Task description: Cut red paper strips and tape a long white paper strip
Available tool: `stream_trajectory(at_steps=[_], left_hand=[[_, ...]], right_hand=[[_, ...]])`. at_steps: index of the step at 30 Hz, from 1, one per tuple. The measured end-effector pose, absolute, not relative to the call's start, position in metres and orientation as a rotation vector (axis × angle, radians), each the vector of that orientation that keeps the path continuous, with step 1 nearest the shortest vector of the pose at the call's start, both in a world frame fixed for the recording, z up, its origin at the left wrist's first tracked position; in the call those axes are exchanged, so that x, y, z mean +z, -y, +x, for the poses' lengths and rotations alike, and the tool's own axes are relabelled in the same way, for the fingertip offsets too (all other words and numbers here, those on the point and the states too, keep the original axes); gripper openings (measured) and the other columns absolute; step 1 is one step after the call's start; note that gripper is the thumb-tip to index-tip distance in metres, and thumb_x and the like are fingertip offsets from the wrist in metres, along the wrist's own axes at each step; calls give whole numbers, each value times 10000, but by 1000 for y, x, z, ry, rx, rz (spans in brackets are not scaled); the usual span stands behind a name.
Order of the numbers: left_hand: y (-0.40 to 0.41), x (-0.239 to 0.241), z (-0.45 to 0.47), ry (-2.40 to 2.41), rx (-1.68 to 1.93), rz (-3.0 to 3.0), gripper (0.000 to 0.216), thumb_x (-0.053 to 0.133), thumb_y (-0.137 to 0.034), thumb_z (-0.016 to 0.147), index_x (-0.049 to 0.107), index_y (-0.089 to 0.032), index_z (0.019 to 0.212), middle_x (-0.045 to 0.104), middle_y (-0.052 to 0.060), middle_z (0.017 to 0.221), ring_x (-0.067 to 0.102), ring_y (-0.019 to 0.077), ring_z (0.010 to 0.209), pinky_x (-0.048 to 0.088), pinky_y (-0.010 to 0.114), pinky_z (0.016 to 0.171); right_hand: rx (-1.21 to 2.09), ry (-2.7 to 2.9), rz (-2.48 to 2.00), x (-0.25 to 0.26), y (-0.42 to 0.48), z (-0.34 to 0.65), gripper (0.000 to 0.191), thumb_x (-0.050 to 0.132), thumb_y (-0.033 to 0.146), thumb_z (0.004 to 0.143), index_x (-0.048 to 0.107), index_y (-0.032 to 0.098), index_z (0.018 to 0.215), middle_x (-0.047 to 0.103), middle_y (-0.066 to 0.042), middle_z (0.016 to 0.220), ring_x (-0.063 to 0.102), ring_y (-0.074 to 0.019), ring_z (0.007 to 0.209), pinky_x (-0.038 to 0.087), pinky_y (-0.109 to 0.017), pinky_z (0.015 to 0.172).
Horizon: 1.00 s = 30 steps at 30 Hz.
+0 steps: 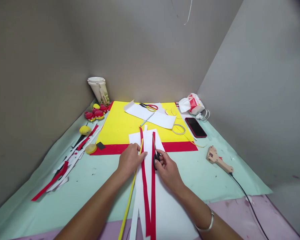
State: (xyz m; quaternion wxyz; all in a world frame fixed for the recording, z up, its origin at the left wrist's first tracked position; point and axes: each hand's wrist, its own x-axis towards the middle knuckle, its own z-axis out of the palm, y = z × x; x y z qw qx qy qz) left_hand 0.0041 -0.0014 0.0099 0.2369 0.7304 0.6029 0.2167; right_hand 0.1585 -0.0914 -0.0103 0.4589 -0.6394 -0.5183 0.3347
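My right hand (167, 168) is closed on a pair of black-handled scissors (155, 156). The blades point away from me and lie along a long red strip (153, 190). My left hand (130, 160) has its thumb and fingers pinched on a thin yellow strip (130, 196), whose tip shows just past the fingers. A second red strip (145, 190) runs beside the left thumb. Both red strips lie over white paper (170, 210) and narrow white strips (134, 223). Whether the blades are apart is too small to tell.
Behind lie yellow sheets (112, 123) with red-and-yellow scissors (152, 107) and a tape ring (178, 129). At right are a phone (195, 127) and a corded glue gun (218, 160). Paper scraps (65, 170), small red pieces (94, 115) and a cup (98, 90) stand left.
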Motion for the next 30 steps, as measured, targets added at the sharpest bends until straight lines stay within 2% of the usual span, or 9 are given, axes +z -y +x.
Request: stream_trajectory(at_steps=[4, 6, 13, 16, 24, 30], left_hand=[[-3, 12, 2, -1609, 656, 1935, 238, 579, -369, 771, 476, -217, 621, 563, 12, 650, 504, 188, 607, 281, 272, 541], [-5, 13, 1, -1562, 709, 1877, 247, 565, -381, 785, 481, -215, 623, 560, 3, 630, 510, 186, 610, 306, 270, 550], [-6, 14, -2, -1337, 835, 1605, 317, 512, -496, 834, 601, -193, 862, 690, 26, 814, 636, 200, 737, 458, 264, 632], [-8, 11, -4, -1311, 806, 1544, 340, 542, -490, 816, 615, -178, 930, 703, 38, 797, 636, 190, 649, 466, 268, 592], [-15, 8, -7, -1482, 635, 1605, 243, 647, -420, 712, 593, -190, 770, 587, -12, 533, 540, 176, 454, 371, 264, 476], [-11, 7, 0, -1578, 610, 1726, 205, 720, -325, 613, 550, -212, 629, 576, -3, 580, 530, 184, 547, 293, 263, 523]], right_hand=[[826, 1279, -1576, -10, 92, 159, 429, 534, 313, 850, 560, 206, 1265, 628, -34, 914, 590, -172, 773, 508, -299, 740], [822, 1283, -1576, -9, 92, 158, 423, 530, 319, 857, 559, 212, 1265, 627, -32, 914, 588, -172, 777, 506, -299, 740], [837, 1283, -1566, -10, 93, 159, 418, 519, 336, 877, 541, 235, 1282, 619, -26, 915, 581, -173, 777, 504, -305, 745], [839, 1278, -1567, -11, 92, 159, 421, 522, 347, 877, 545, 228, 1281, 620, -33, 927, 583, -177, 789, 506, -305, 741], [849, 1258, -1559, -9, 91, 158, 422, 537, 330, 859, 559, 218, 1265, 635, -34, 920, 599, -181, 793, 510, -303, 744], [833, 1280, -1571, -9, 91, 158, 418, 532, 343, 862, 563, 219, 1260, 643, -40, 932, 608, -193, 821, 510, -308, 747]])
